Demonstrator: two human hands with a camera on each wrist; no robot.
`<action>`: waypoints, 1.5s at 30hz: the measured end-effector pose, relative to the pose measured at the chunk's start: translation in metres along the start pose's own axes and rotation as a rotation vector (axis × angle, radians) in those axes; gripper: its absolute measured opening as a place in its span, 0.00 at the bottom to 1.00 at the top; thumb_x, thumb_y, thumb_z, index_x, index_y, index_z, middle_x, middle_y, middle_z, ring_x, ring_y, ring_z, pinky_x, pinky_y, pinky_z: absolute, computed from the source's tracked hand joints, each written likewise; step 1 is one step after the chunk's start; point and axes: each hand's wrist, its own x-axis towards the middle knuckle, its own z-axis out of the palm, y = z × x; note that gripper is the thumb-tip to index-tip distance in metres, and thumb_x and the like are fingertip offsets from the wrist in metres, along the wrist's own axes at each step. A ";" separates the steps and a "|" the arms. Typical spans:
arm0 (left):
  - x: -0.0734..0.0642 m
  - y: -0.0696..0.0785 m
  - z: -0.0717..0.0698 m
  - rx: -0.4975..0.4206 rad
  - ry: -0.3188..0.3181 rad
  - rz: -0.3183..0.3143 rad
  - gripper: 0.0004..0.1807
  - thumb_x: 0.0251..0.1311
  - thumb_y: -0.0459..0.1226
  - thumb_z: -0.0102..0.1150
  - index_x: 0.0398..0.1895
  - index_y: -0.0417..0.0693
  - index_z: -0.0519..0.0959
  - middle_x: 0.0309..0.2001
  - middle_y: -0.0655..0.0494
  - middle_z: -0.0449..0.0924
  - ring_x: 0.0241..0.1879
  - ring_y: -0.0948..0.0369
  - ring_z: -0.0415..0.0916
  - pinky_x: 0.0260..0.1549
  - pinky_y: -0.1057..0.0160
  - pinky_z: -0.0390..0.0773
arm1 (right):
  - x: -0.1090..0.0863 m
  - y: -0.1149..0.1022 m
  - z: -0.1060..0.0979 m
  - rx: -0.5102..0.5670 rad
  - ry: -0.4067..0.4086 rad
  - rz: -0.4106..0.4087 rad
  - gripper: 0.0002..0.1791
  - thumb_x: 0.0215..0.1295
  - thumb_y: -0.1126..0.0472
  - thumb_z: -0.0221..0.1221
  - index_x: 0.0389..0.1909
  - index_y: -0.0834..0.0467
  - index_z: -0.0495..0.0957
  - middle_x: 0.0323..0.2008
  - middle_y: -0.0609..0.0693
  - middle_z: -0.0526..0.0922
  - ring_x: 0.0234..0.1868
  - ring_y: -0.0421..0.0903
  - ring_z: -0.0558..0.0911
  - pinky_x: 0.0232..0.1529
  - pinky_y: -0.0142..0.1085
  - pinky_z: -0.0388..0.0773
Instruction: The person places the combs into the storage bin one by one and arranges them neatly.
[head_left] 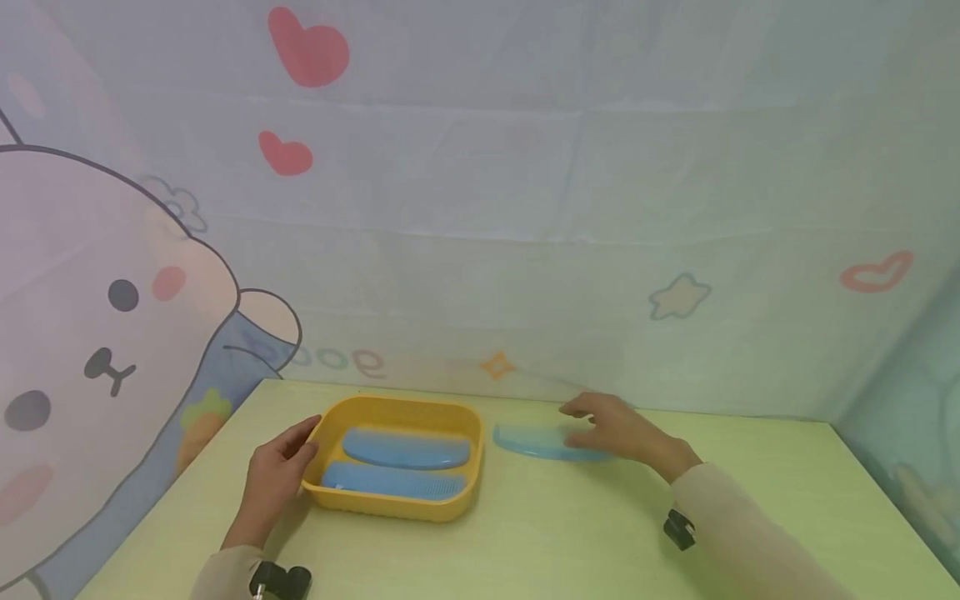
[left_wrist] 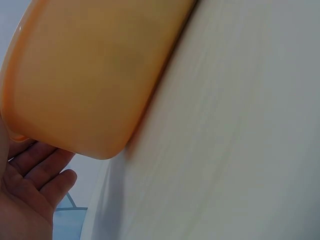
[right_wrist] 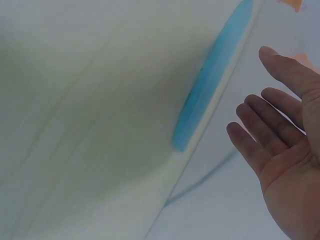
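A yellow plastic basket [head_left: 390, 505] stands on the table with two blue combs, a curved-back comb [head_left: 405, 450] and a straighter comb [head_left: 390, 481], lying inside it. At its left end my left hand [head_left: 276, 479] holds the rim; in the left wrist view the fingers [left_wrist: 50, 172] bend against the outside of the wall, and the thumb is hidden. To the right of the basket a light blue comb [head_left: 525, 442] lies on the table. My right hand [head_left: 618, 429] hovers over the right part of this comb, fingers spread and apart from it in the right wrist view.
The pale yellow-green table [head_left: 570, 533] ends at the back against a printed cloth [head_left: 480, 208] with hearts, a star and a bear. Another cloth [head_left: 915, 450] hangs along the right side.
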 end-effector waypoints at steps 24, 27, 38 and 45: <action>0.001 -0.002 0.000 0.020 -0.010 0.007 0.22 0.77 0.30 0.56 0.71 0.33 0.76 0.65 0.35 0.79 0.63 0.46 0.78 0.46 0.84 0.73 | -0.018 0.031 -0.002 -0.099 -0.036 0.050 0.27 0.61 0.59 0.77 0.58 0.66 0.83 0.54 0.55 0.86 0.57 0.59 0.82 0.60 0.54 0.80; 0.001 -0.001 0.000 0.021 -0.013 0.002 0.22 0.77 0.30 0.56 0.71 0.34 0.76 0.65 0.35 0.79 0.63 0.45 0.77 0.46 0.84 0.73 | -0.019 0.033 -0.001 -0.095 -0.043 0.045 0.27 0.61 0.57 0.78 0.57 0.65 0.84 0.53 0.53 0.85 0.57 0.58 0.82 0.59 0.53 0.80; 0.001 -0.003 0.001 0.005 -0.003 0.023 0.22 0.77 0.29 0.56 0.70 0.33 0.77 0.65 0.34 0.79 0.62 0.51 0.79 0.47 0.84 0.74 | -0.022 0.032 -0.007 -0.128 -0.091 -0.007 0.30 0.59 0.51 0.78 0.56 0.67 0.85 0.49 0.51 0.83 0.52 0.53 0.82 0.54 0.50 0.81; 0.000 -0.002 0.000 0.005 -0.008 0.016 0.22 0.78 0.29 0.55 0.71 0.32 0.76 0.65 0.34 0.79 0.64 0.42 0.77 0.47 0.84 0.73 | -0.023 0.029 -0.009 -0.124 -0.107 -0.008 0.26 0.59 0.53 0.78 0.52 0.66 0.86 0.46 0.49 0.82 0.47 0.48 0.80 0.52 0.47 0.81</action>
